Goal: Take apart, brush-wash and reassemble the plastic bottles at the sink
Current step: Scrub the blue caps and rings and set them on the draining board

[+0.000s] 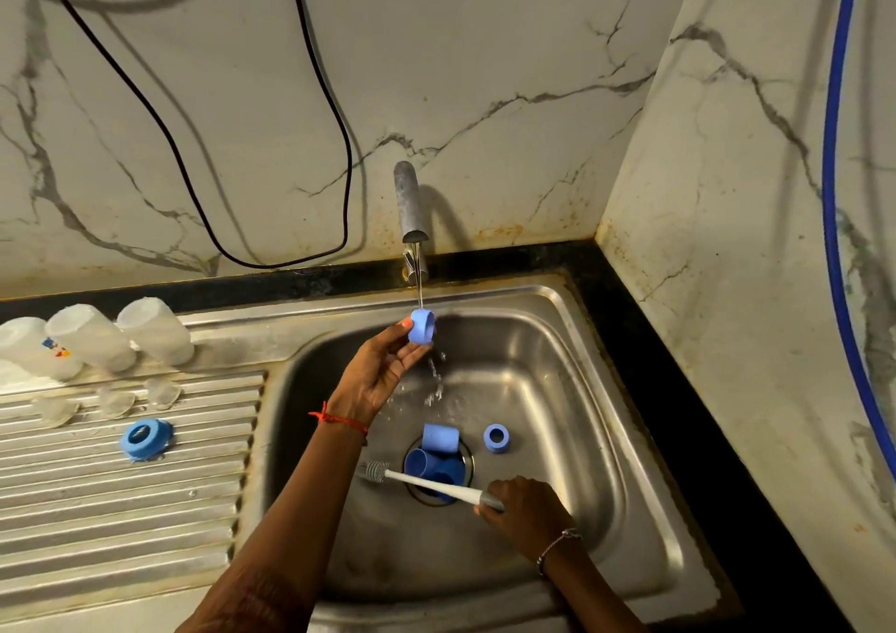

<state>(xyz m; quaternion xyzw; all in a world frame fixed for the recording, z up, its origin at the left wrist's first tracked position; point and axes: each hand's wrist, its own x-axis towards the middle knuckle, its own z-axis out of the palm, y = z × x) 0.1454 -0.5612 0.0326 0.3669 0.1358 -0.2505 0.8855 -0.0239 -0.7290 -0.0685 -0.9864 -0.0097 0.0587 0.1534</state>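
My left hand [383, 370] pinches a blue screw ring [422, 326] under the running tap [412, 206], and water falls off it into the sink [572, 341]. My right hand [523, 511] grips the handle of a small bottle brush [426, 484], whose bristle head points left over the drain. Blue caps [439, 453] lie piled on the drain, and another blue ring [496, 437] sits just to their right. On the drainboard three clear bottles [155, 329] stand upside down, with three clear teats [114, 402] in front of them and a blue ring [144, 438].
The ribbed steel drainboard [121, 511] fills the left. A black counter edge [679, 390] runs along the back and right of the sink. A black cable [339, 147] hangs on the marble wall, and a blue hose [831, 196] runs down at the right.
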